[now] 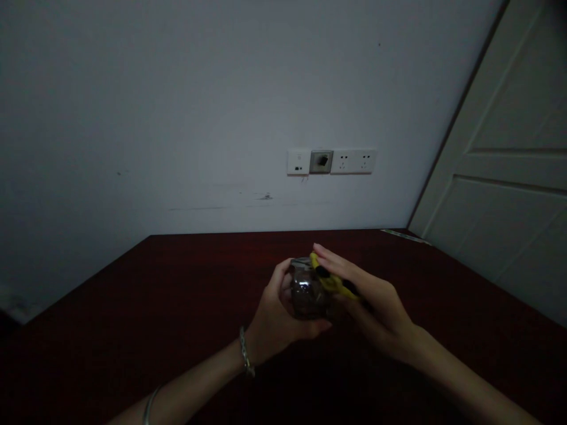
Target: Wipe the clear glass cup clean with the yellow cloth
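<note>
My left hand [277,316] is wrapped round a clear, shiny glass jar [305,289], tilted on its side above the dark red table. Fingers show through its see-through wall. My right hand [378,301] presses a yellow and black cloth [330,280] against the jar's right end. The cloth looks soft and folded, and part of it is hidden under my fingers. Dim light keeps the jar's right end from showing clearly. A chain bracelet [244,351] circles my left wrist.
The dark red tabletop [199,283] reaches back to a pale wall [199,106] with a row of sockets [354,161]. A panelled white door [509,177] stands on the right. A thin pale strip [405,236] lies at the table's far right edge.
</note>
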